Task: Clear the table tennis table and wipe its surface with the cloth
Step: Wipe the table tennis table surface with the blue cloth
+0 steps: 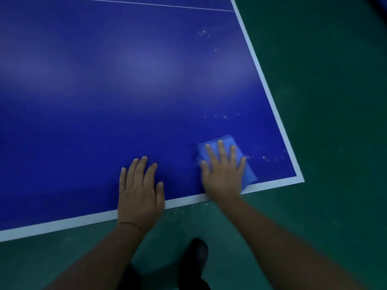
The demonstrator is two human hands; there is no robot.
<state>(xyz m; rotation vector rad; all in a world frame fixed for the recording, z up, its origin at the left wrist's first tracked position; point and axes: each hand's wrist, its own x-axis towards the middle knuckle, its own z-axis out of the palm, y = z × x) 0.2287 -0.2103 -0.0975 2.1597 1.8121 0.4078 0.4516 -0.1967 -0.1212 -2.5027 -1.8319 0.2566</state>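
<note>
both palms down at the near right corner of the blue table

while the left hand (139, 191) lies flat on the table tennis table (125, 80), fingers straight and slightly spread, the right hand (223, 171) presses flat on a folded blue cloth (228, 141), fingers straight and fanned across it. neither hand curls round anything; the cloth is pinned under the palm and fingers, not gripped.

the cloth sits on the blue surface close to the near right corner, its near edge reaching the white border line (272, 183) along the table's near side. part of the cloth shows past the fingertips and to the right of the little finger. the left hand rests well to the left of the cloth, apart from it, its heel over the same white border.

small white specks (270, 158) lie scattered on the surface just to the right of the cloth, toward the right edge. more specks (225, 116) lie farther up the table, and another cluster (203, 33) farther still. a thin white line (146, 4) crosses the surface at the far end of the view.

a thin cord (129, 223) circles the left wrist. below the table edge the green floor (335, 122) shows, with a dark shoe (198, 253) between the two forearms. a few pale flecks lie on the floor just under the near edge.
</note>
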